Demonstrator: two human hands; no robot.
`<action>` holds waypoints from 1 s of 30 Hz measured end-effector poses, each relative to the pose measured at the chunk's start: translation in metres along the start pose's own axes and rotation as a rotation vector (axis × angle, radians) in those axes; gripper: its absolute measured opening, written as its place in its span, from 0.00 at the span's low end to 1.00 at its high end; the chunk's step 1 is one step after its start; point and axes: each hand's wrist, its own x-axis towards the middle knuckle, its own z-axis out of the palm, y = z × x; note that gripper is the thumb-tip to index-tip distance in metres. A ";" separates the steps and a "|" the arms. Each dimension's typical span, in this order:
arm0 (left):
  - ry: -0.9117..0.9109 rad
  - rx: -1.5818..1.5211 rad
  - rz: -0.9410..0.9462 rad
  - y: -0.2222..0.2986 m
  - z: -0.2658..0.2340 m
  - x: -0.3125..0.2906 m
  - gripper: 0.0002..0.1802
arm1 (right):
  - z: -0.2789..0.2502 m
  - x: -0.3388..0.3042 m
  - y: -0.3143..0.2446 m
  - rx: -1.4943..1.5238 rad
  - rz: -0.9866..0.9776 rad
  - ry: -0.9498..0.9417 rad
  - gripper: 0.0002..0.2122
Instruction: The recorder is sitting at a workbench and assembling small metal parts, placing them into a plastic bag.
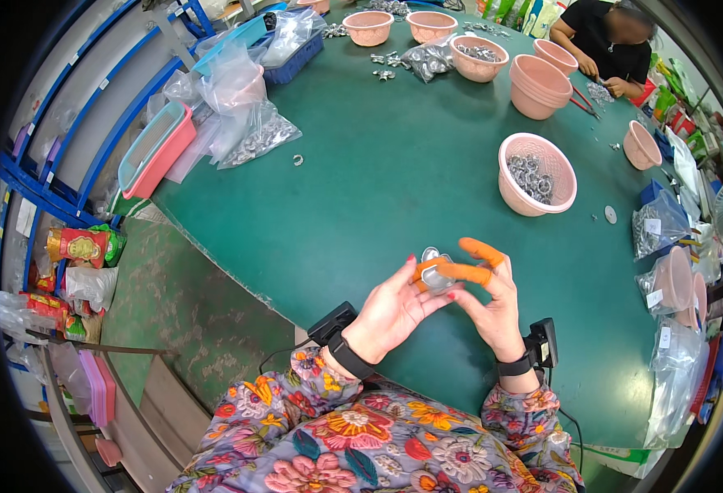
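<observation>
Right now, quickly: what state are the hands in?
Left hand: holding a rounded shiny silver metal piece.
Right hand: partly curled, at that same piece; whether it grips cannot be told.

Head view: a wide fisheye lens, left of a head-worn pair, above the near edge of the green table point(361, 181) and facing down and forward across it. The left hand point(388, 316) and right hand point(495, 311), over the table's near part, are close to the lens; the co-worker point(612, 49) past the table's far right side is distant. Blue shelving point(39, 191) left of the table bends toward the rim.
</observation>
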 end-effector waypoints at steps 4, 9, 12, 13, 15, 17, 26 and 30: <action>0.004 -0.143 -0.021 0.022 -0.019 -0.003 0.22 | 0.000 0.000 0.021 -0.086 0.063 0.049 0.16; 0.328 -0.044 0.085 0.036 -0.017 -0.005 0.15 | 0.018 -0.005 0.030 -0.460 0.081 0.039 0.20; 0.284 0.218 0.063 0.042 -0.020 -0.006 0.11 | 0.023 -0.006 0.034 -0.569 0.050 0.009 0.19; 0.225 0.425 0.069 0.044 -0.023 -0.007 0.10 | 0.023 -0.006 0.035 -0.568 0.044 0.005 0.19; 0.223 0.595 0.067 0.041 -0.026 0.001 0.12 | 0.022 -0.007 0.038 -0.536 0.119 -0.069 0.15; 0.296 1.468 0.485 0.036 -0.019 0.010 0.16 | 0.022 -0.008 0.042 -0.311 0.279 -0.005 0.13; 0.386 1.977 0.688 0.012 -0.014 0.044 0.11 | 0.009 -0.008 0.034 0.555 0.715 0.065 0.11; 0.353 1.611 0.551 0.020 -0.015 0.033 0.08 | 0.006 -0.009 0.031 0.746 0.703 0.044 0.14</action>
